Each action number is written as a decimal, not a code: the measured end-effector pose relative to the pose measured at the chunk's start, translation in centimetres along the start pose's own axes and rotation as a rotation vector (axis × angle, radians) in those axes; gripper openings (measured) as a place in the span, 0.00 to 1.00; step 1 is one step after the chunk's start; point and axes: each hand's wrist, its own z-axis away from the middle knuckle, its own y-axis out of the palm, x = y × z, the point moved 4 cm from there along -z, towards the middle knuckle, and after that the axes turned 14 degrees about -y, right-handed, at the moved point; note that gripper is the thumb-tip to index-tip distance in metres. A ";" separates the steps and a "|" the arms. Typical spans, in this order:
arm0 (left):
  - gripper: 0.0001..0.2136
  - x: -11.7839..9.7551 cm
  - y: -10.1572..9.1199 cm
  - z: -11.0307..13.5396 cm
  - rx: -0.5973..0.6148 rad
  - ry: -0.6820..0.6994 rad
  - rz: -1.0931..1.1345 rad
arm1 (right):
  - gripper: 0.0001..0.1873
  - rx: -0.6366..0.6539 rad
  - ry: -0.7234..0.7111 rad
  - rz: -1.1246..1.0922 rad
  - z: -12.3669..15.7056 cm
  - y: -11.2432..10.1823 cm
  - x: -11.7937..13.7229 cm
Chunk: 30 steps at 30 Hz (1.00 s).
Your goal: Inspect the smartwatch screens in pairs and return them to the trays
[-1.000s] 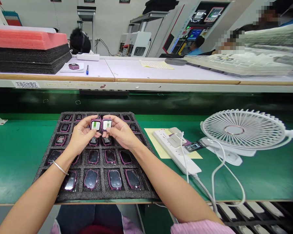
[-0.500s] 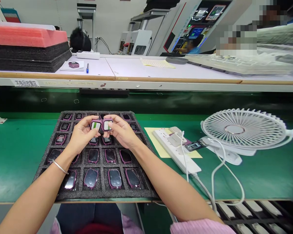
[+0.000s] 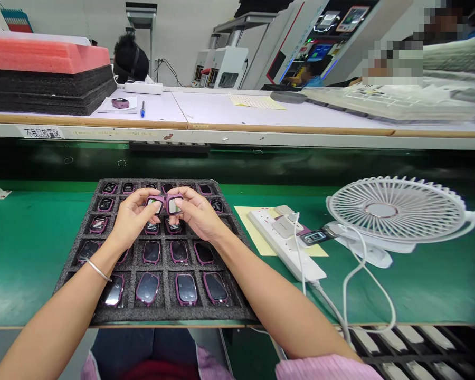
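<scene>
My left hand (image 3: 133, 217) is closed on a purple-framed smartwatch (image 3: 153, 202) without a strap, its screen lit white and green. The thumb lies across that screen. A second purple smartwatch (image 3: 173, 205), also lit, is pinched in my right hand (image 3: 199, 214), with the thumb on its face. The two watches are side by side, edges close together. Both are above a dark foam tray (image 3: 162, 314) whose compartments hold several more purple watches. Those in the front rows, such as one watch (image 3: 147, 288), have dark screens; some farther back show small white text. My hands hide part of the middle rows.
Right of the tray, a white power strip (image 3: 285, 245) with chargers lies on yellow paper (image 3: 242, 215). Beyond it is a white fan (image 3: 396, 211) with looped cables. A raised shelf (image 3: 221, 113) across the back carries foam sheets (image 3: 43, 79), a pen (image 3: 142, 109) and another watch (image 3: 120, 103).
My left thumb has moved up and farther over the left watch's screen, covering more of it. Both watches stay in about the same place.
</scene>
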 end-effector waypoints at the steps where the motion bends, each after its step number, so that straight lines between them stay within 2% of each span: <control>1: 0.16 0.0 0.0 0.0 0.001 -0.002 -0.003 | 0.17 0.001 -0.001 0.011 0.0 0.0 0.0; 24: 0.26 0.6 0.3 -0.4 0.045 0.008 0.051 | 0.27 0.014 -0.050 0.029 -0.1 -0.3 -0.6; 30: 0.22 0.6 0.3 -0.3 0.040 0.003 0.024 | 0.24 0.002 -0.050 0.040 -0.1 -0.1 -0.5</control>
